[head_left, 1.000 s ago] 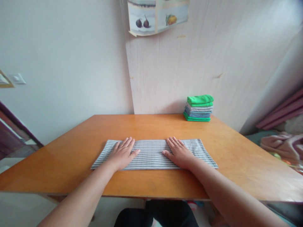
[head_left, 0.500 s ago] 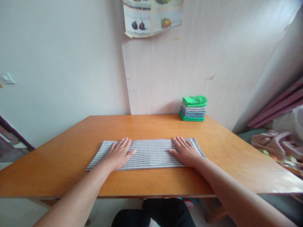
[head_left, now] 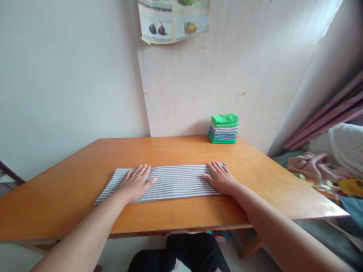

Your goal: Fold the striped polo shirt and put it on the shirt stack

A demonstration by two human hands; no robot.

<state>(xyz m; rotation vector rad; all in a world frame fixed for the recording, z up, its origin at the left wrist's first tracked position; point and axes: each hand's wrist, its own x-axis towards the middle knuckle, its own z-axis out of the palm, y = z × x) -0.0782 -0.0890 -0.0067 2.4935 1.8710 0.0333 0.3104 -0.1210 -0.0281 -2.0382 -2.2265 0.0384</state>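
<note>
A grey-and-white striped cloth (head_left: 176,181), folded into a long strip, lies flat across the orange wooden table (head_left: 70,181). My left hand (head_left: 136,184) rests palm down on the strip's left part, fingers stretched out. On the strip's right end my right hand (head_left: 221,177) presses flat, fingers together and extended, covering that end. Neither hand holds anything.
A stack of folded cloths (head_left: 224,129), green on top, stands at the table's far right by the wooden wall panel. Heaped pink and white fabrics (head_left: 317,166) lie beyond the table's right edge. A fruit poster (head_left: 172,20) hangs above. My dark-trousered knees show under the near edge.
My right hand has slid outward along the strip to its right end. The left hand has stayed near the left part. The view has turned rightward.
</note>
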